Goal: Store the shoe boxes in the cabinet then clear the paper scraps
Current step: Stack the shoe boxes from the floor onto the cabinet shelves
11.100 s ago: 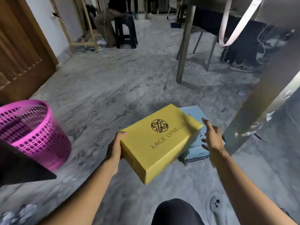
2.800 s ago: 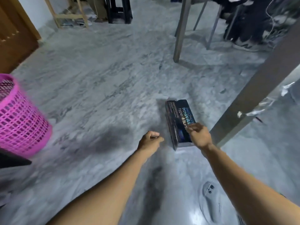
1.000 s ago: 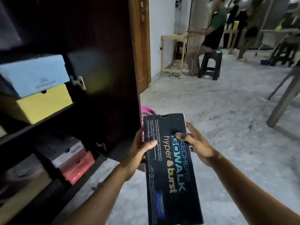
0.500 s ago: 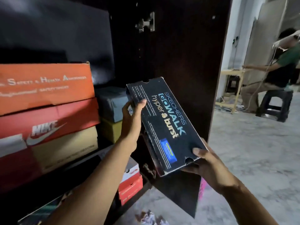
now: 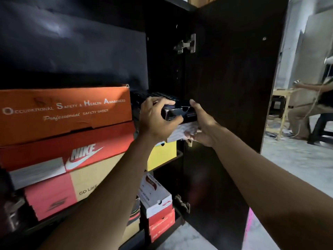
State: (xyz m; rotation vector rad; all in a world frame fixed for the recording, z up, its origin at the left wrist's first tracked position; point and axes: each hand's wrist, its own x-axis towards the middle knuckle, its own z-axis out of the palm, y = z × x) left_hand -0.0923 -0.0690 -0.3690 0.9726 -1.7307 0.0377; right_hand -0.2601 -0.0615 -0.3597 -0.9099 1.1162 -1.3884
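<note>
The black Skechers shoe box (image 5: 178, 111) lies flat on the upper cabinet shelf, on top of a pale blue box (image 5: 177, 131) that rests on the yellow box (image 5: 162, 155). My left hand (image 5: 155, 121) grips its near left corner. My right hand (image 5: 200, 123) holds its right end, fingers partly on the pale box below. Most of the black box is inside the dark cabinet (image 5: 162, 51). No paper scraps are in view.
An orange safety-shoe box (image 5: 64, 112) and a red Nike box (image 5: 63, 152) fill the shelf's left side. More boxes (image 5: 156, 197) sit on the lower shelf. The open cabinet door (image 5: 230, 87) stands right of my hands. A person sits at the far right (image 5: 313, 105).
The black box went from tilted in the air in front of the cabinet to lying flat on the stack on the shelf. Both hands moved in with it.
</note>
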